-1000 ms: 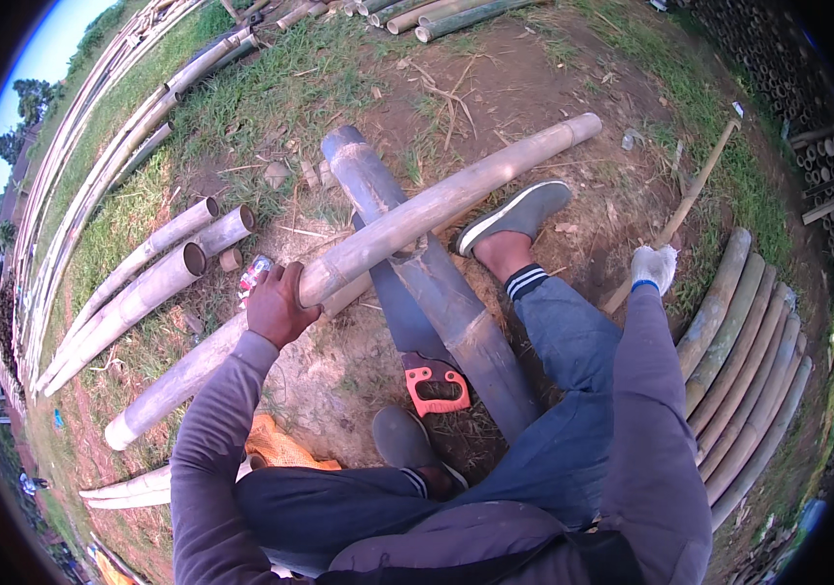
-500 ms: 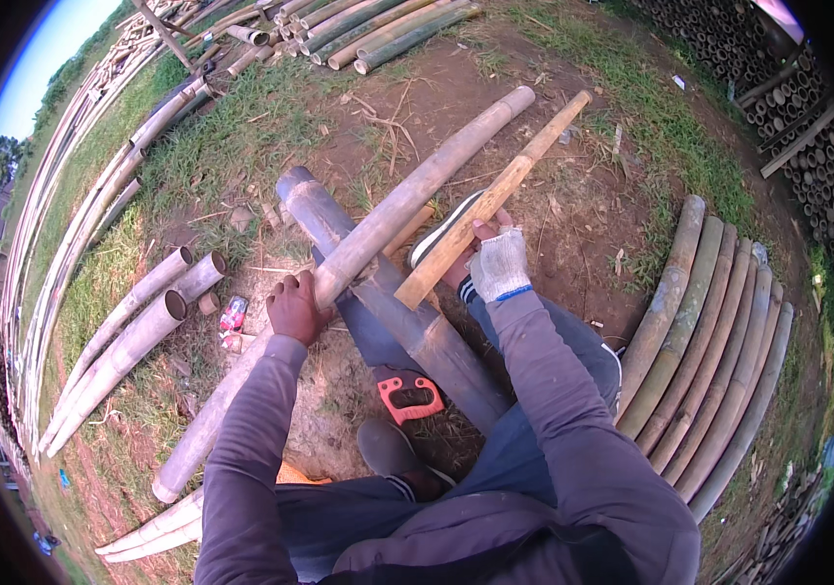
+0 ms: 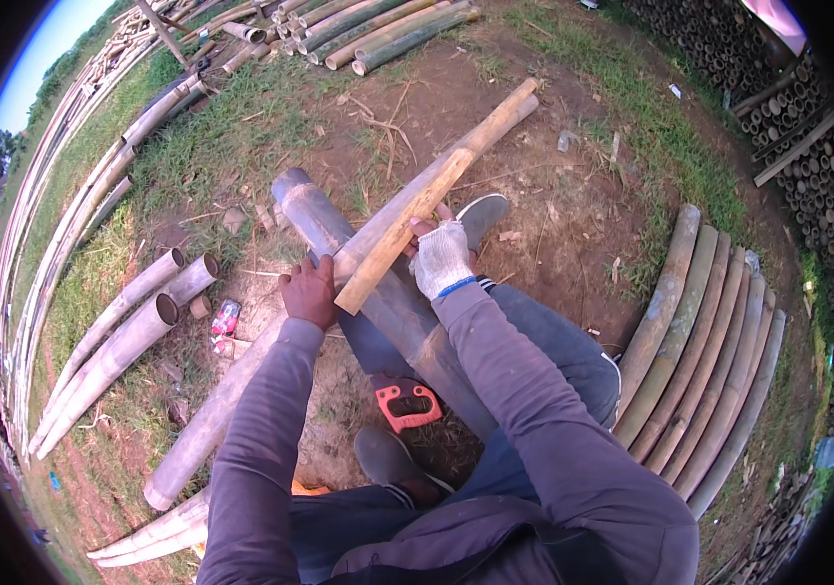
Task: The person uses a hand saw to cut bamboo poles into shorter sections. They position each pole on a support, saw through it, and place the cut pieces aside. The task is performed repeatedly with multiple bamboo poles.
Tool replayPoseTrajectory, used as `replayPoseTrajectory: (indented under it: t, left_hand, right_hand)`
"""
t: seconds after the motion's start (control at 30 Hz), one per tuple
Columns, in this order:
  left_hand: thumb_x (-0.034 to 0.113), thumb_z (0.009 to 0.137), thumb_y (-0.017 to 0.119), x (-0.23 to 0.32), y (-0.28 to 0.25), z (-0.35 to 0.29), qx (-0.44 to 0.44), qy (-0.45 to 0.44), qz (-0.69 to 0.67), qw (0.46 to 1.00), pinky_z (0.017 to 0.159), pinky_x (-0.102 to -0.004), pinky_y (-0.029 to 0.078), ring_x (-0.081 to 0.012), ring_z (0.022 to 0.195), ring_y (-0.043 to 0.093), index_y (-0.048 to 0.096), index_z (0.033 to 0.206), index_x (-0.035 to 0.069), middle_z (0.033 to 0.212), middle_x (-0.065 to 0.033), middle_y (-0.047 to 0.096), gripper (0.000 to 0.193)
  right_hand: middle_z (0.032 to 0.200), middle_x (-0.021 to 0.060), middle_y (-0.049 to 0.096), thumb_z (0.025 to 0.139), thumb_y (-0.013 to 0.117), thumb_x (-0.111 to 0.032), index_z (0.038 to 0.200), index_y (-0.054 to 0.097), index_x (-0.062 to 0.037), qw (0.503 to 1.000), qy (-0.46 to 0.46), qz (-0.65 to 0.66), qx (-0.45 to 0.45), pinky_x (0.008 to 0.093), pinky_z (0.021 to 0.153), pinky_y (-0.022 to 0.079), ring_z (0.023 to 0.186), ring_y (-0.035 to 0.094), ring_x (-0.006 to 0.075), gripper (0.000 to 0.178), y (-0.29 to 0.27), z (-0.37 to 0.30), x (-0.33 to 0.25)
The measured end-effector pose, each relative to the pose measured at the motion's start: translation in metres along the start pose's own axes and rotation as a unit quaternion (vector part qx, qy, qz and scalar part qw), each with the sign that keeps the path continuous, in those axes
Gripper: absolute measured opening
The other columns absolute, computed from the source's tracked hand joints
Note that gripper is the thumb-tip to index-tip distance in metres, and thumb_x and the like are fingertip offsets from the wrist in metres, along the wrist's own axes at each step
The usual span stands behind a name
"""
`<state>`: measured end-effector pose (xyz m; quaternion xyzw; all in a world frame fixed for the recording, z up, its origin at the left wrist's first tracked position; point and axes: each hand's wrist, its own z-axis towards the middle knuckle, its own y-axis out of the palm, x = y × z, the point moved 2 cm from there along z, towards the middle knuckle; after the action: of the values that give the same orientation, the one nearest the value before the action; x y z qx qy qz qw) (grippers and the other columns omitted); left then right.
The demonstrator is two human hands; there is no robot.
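A long pale bamboo pole lies slanted across a thicker grey pole on the dirt. My left hand, bare, presses down on the long pole where the two cross. My right hand, in a white glove, grips a short yellowish wooden stick that lies along the long pole. My right foot in a grey shoe rests against the pole just beyond the gloved hand. A saw with a red handle lies on the ground between my legs.
Several curved bamboo slats lie side by side at the right. Cut bamboo tubes lie at the left, with a small red packet beside them. More poles are stacked at the top and far right. My left shoe is near the saw.
My right hand has brought the stick from the far right down onto the long pole. The view has shifted, and my left hand has stayed on the pole.
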<state>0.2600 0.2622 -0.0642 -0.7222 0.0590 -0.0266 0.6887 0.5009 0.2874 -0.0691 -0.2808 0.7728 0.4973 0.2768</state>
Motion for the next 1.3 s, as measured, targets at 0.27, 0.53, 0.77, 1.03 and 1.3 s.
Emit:
replayPoseTrajectory:
  t: [0.27,0.53,0.77,1.03,1.3]
  left_hand:
    - [0.047,0.081,0.083,0.020,-0.016,0.010,0.005,0.013,-0.011,1.000,0.095,-0.0572,0.048,-0.0376,0.113,0.068,0.060,0.125,0.017,0.116,-0.0152,0.066,0.058]
    - [0.044,0.069,0.093,0.017,-0.026,0.005,-0.025,-0.005,-0.048,0.999,0.103,-0.0556,0.044,-0.0358,0.123,0.063,0.058,0.139,0.017,0.126,-0.0156,0.064,0.082]
    - [0.025,0.084,0.081,-0.057,0.006,0.019,-0.042,-0.011,-0.392,0.919,0.116,-0.0495,0.045,-0.0385,0.138,0.060,0.052,0.155,0.008,0.147,-0.0202,0.064,0.079]
    - [0.035,0.091,0.080,0.012,-0.043,0.009,0.061,0.051,-0.281,0.956,0.093,-0.0460,0.060,-0.0382,0.105,0.076,0.071,0.134,0.006,0.116,-0.0219,0.077,0.052]
    - [0.030,0.085,0.083,0.033,-0.030,0.007,0.061,-0.049,-0.230,0.970,0.086,-0.0486,0.060,-0.0382,0.097,0.075,0.076,0.127,0.016,0.110,-0.0156,0.078,0.044]
  right_hand:
    - [0.127,0.0163,0.065,0.098,0.073,-0.006,0.161,0.037,-0.0098,0.999,-0.001,-0.016,0.051,0.0397,0.074,0.065,0.101,0.070,0.0247,0.073,-0.010,0.041,0.001]
    - [0.122,0.0123,0.063,0.101,0.069,-0.002,0.168,0.029,-0.0147,0.995,0.008,-0.083,0.049,0.0416,0.080,0.061,0.094,0.067,0.0236,0.079,-0.004,0.070,0.002]
    - [0.119,0.0112,0.065,0.103,0.066,-0.005,0.156,0.045,-0.0152,0.995,0.007,-0.080,0.067,0.0420,0.078,0.063,0.092,0.068,0.0229,0.058,0.012,0.066,0.016]
    - [0.127,0.0132,0.063,0.101,0.069,-0.002,0.155,0.046,-0.0206,0.992,0.035,-0.089,0.080,0.0422,0.076,0.066,0.100,0.070,0.0261,0.061,0.017,0.070,0.032]
    - [0.096,0.0092,0.069,0.098,0.074,-0.008,0.145,0.053,-0.0073,0.935,-0.104,-0.338,0.038,0.0356,0.069,0.060,0.077,0.068,0.0191,0.052,-0.024,0.048,0.030]
